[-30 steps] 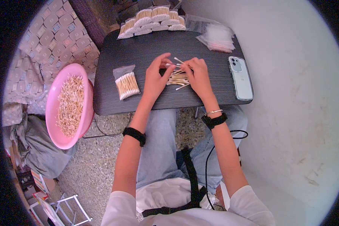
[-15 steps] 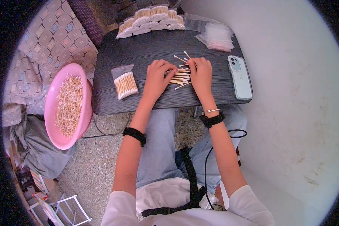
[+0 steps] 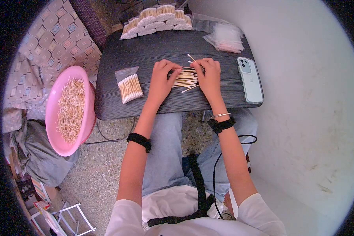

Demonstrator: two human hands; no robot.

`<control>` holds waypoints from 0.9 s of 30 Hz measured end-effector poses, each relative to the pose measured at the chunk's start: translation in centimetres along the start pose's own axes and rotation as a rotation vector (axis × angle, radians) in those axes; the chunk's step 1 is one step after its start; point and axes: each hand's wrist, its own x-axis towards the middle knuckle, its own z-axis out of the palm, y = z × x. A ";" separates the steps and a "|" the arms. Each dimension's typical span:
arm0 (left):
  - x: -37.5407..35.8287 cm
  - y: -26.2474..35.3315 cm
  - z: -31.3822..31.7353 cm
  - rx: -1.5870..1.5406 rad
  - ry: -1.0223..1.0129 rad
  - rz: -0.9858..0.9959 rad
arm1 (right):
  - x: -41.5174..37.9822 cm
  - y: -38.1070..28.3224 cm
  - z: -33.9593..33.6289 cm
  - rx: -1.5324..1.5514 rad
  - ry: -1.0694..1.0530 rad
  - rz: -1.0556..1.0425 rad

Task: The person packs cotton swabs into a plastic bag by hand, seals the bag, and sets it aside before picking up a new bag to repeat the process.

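Note:
A loose bundle of cotton swabs (image 3: 186, 80) lies crosswise on the dark table between my two hands. My left hand (image 3: 161, 78) is curled at the bundle's left end, thumb and fingers closed on swab ends. At the other end, my right hand (image 3: 208, 78) pinches cotton swabs between thumb and fingers; one or two stick out beyond its fingertips. One swab lies slanted at the near side of the bundle. Left of my left hand rests a clear bag filled with cotton swabs (image 3: 130, 88). The fingertips partly hide what they grip.
Filled swab bags (image 3: 147, 17) are stacked at the table's (image 3: 118, 51) far edge. Empty plastic bags (image 3: 226, 37) lie at the far right, above a phone (image 3: 250, 80). A pink tub (image 3: 89, 118) of loose swabs stands to the left. A wall (image 3: 303, 98) borders the right side.
The swabs sticking out past my right fingertips have shifted; one that pointed up and left is now drawn in level across the top of the bundle, between both hands.

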 end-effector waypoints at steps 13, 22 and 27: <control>0.3 0.4 -0.2 -0.063 0.076 -0.060 | 0.1 -0.1 0.2 -0.052 0.064 -0.023; 0.2 0.4 -0.2 -0.078 0.079 -0.082 | 0.1 -0.2 0.0 -0.039 0.076 -0.040; 0.2 0.4 -0.2 -0.076 0.081 -0.085 | -0.1 -0.1 0.4 -0.104 0.121 0.042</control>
